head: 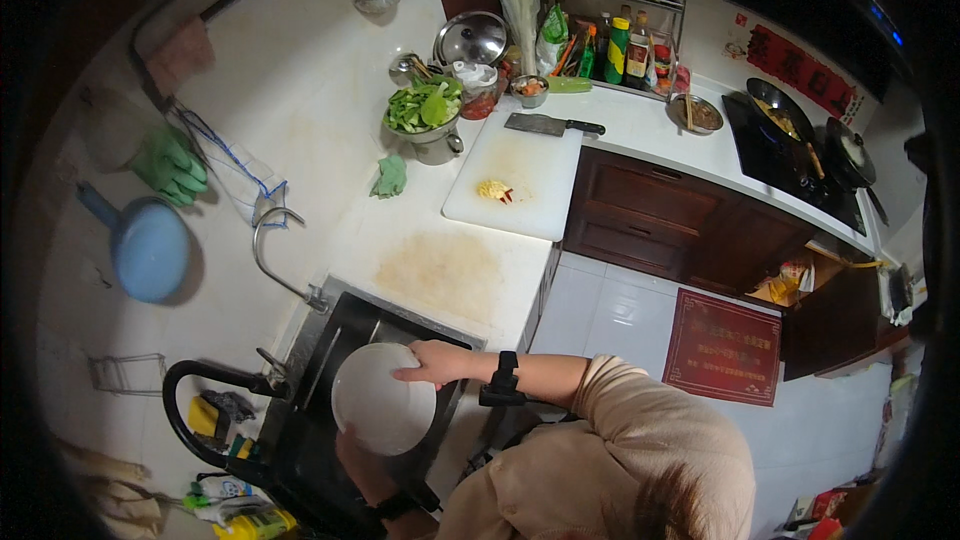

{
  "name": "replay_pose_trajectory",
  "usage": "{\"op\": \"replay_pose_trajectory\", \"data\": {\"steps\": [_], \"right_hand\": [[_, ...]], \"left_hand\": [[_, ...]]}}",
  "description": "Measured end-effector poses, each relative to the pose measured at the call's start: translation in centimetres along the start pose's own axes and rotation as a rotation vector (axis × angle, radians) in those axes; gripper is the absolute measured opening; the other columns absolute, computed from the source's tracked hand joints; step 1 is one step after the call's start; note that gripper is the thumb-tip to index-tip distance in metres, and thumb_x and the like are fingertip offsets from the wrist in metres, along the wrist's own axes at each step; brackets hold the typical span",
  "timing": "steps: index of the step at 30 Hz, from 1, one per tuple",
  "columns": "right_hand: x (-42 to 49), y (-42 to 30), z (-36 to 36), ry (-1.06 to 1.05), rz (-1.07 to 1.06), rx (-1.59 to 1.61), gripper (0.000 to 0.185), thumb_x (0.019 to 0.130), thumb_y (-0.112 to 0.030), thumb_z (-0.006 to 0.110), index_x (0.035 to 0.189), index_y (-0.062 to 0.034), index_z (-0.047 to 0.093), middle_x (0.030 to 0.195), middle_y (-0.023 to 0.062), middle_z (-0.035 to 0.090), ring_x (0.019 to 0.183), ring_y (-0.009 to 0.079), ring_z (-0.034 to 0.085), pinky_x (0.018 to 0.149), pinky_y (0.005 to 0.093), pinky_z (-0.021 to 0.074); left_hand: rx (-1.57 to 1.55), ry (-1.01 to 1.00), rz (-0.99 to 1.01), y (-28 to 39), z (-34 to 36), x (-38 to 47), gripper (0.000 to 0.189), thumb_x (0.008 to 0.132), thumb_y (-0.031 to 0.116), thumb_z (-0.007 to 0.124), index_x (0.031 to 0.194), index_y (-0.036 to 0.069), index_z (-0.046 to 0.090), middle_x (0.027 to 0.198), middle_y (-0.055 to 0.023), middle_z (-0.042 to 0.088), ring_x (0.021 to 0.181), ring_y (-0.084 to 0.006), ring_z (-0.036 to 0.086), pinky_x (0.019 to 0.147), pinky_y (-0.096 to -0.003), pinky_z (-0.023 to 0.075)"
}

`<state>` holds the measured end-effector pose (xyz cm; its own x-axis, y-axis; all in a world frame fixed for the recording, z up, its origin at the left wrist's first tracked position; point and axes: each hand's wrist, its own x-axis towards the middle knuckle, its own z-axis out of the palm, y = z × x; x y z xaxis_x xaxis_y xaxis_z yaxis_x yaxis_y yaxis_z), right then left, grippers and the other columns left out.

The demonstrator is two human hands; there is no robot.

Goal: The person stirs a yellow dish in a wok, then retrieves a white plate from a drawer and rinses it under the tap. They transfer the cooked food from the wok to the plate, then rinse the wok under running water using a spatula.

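Note:
A round white plate [381,403] is held between both hands over the black sink [315,420]. My right hand [430,362] grips its upper right rim, with the thumb lying over the plate's face. At its lower left edge my left hand [355,453] holds the rim, its fingers partly hidden. The black faucet [176,397] arches at the sink's left side. A thin metal spout [259,240] curves up at the sink's upper corner.
A white cutting board [517,172] bears chopped garlic [491,190] and a cleaver [535,124]. Leafy greens [421,106] fill a metal colander nearby. A wok [780,111] with food sits on the cooktop [772,157] at right. Bottles stand around the faucet base.

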<state>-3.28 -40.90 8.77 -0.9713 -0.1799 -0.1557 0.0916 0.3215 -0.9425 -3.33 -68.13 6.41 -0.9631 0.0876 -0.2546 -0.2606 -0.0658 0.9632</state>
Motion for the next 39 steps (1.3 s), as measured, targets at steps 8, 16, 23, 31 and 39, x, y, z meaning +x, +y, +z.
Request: {"op": "replay_pose_trajectory", "data": {"steps": [8,16,23,31,39], "right_hand": [[0.4,0.7,0.3,-0.004,-0.012,0.029,0.062,0.084,-0.053,0.058,0.092,0.0077,0.056,0.06,0.0132,0.06,0.049,0.0207,0.061,0.049,0.0319,0.0488],[0.3,0.6,0.3,-0.029,0.049,0.003,0.06,0.085,-0.052,0.058,0.094,0.0072,0.056,0.063,0.013,0.061,0.051,0.0205,0.061,0.052,0.0317,0.0484],[0.0,0.1,0.2,-0.013,0.008,0.007,0.062,0.085,-0.054,0.058,0.09,0.0083,0.055,0.06,0.0146,0.06,0.052,0.0223,0.063,0.052,0.0327,0.0492],[-0.2,-0.1,0.0,-0.029,0.016,0.009,0.063,0.084,-0.054,0.058,0.087,0.0087,0.053,0.06,0.0148,0.06,0.051,0.0224,0.062,0.05,0.0324,0.0489],[0.3,0.4,0.4,-0.028,0.023,0.006,0.062,0.085,-0.052,0.058,0.094,0.0085,0.055,0.062,0.0142,0.061,0.051,0.022,0.062,0.052,0.0327,0.0492]], "left_hand": [[-0.143,0.135,0.005,-1.7,-0.2,0.8,0.031,0.096,0.019,0.044,0.101,-0.009,0.057,0.095,-0.0217,0.061,0.083,-0.0301,0.06,0.072,-0.0375,0.0483],[0.04,0.15,0.075,-1.1,0.2,0.1,0.037,0.095,0.025,0.047,0.107,-0.01,0.055,0.101,-0.0203,0.06,0.088,-0.0262,0.058,0.075,-0.0383,0.0473],[-0.101,0.146,-0.014,0.7,1.7,-1.0,0.046,0.093,0.032,0.048,0.114,-0.009,0.053,0.106,-0.0191,0.06,0.091,-0.0266,0.058,0.077,-0.037,0.047],[-0.028,0.14,0.028,0.4,1.4,-1.0,0.042,0.096,0.029,0.045,0.111,-0.009,0.054,0.102,-0.0185,0.061,0.09,-0.0241,0.058,0.077,-0.0359,0.0472],[-0.072,0.145,0.031,0.0,1.0,-0.8,0.042,0.096,0.03,0.045,0.108,-0.01,0.055,0.099,-0.0184,0.062,0.086,-0.0239,0.059,0.074,-0.0354,0.0483]]}}
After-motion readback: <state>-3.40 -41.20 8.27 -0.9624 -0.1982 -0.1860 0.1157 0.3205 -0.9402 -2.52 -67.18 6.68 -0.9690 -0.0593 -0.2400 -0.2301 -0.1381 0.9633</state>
